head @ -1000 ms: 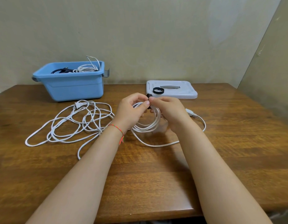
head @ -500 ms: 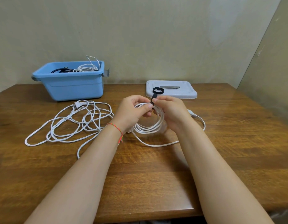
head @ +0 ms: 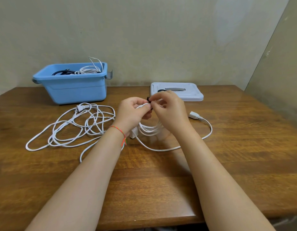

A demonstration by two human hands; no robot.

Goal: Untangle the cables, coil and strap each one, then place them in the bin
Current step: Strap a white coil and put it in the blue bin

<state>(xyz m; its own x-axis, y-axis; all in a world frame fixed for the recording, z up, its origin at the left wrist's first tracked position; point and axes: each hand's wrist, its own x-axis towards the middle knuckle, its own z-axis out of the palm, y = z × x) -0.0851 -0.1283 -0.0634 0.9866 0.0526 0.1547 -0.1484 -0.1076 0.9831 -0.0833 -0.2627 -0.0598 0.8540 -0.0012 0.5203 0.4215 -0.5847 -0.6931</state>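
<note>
A white coiled cable (head: 150,130) stands upright at the table's middle. My left hand (head: 133,114) grips the top of the coil. My right hand (head: 169,112) pinches a black strap (head: 148,99) at the top of that coil, right against my left fingers. The cable's loose tail runs right to a white connector (head: 195,116). A second white cable (head: 74,126) lies tangled on the table to the left, with its plug (head: 82,107) near the blue bin (head: 72,85).
The blue bin at the back left holds a black cable and a white coiled cable. A grey lid (head: 186,92) lies flat at the back middle with another black strap partly hidden behind my right hand. A wall stands close on the right.
My right hand has brought the black strap down from a raised position onto the top of the coil. Both hands have drawn closer together over it.
</note>
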